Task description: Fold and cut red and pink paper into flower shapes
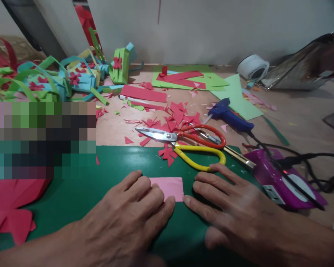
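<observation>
A small pink paper rectangle (173, 188) lies flat on the green cutting mat (86, 196), perhaps folded. My left hand (136, 207) presses on its left part with closed, bent fingers, hiding that end. My right hand (228, 204) rests at the paper's right edge, its fingers spread and one fingertip at the corner. Just beyond that hand lie scissors (169, 135) with one red and one yellow handle. A red paper flower cutout (167, 152) lies beside the blades.
Red scraps (180, 113), a cutter knife (239, 156) and a blue glue gun (232, 115) lie behind. A purple power strip (285, 181) with black cords is at right. Small paper bags (121, 66) crowd the back left. Large red paper (13, 207) lies left; a blurred patch hides things there.
</observation>
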The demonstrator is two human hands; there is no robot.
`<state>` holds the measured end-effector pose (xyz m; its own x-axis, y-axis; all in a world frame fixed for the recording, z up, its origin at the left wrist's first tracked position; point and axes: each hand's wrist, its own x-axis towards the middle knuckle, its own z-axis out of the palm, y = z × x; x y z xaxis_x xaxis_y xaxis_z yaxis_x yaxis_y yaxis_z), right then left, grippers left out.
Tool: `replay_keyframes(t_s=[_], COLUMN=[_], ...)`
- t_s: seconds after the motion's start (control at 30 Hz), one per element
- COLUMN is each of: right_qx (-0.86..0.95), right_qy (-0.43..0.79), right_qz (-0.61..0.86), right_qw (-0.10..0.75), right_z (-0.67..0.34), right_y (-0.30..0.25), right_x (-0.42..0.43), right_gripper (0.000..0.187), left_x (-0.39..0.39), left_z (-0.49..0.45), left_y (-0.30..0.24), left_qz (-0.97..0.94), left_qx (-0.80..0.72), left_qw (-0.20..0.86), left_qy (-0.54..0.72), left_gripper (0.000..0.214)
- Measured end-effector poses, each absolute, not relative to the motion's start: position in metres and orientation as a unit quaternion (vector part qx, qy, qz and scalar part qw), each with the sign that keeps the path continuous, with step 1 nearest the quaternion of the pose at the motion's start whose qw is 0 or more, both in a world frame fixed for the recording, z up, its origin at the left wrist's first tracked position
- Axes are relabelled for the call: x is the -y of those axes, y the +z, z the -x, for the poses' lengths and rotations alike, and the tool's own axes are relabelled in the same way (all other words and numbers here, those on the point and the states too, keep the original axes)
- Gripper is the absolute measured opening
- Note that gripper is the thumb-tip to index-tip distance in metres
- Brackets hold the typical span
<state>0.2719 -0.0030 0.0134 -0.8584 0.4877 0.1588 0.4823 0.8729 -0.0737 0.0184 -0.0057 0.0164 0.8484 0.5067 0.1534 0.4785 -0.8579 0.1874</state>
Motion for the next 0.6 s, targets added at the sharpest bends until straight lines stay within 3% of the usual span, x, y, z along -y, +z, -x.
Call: replay_keyframes(t_s=[0.13,0.37,0.6], right_qx=[0.965,0.966,0.975], right_qy=[0.009,0.008,-0.033], right_qz=[0.242,0.237,0.192], right_qw=[0.101,0.106,0.108], right_z=[-0.271,-0.271,-0.261], right_y=[0.012,0.009,0.012], right_x=[0.003,0.004,0.009], right_gripper=[0.044,0.045,0.031], left_x=[0.007,0.008,0.016], left_z=[-0.017,0.011,0.029], left_y=[0.021,0.013,0.008], left_qz=[-0.96,-0.955,-0.966], left_qx=[-0.259,-0.233,-0.227], left_qw=[0.08,0.004,0.002], left_qy=[0.077,0.182,0.122], left_gripper=[0.045,0.037,0.037])
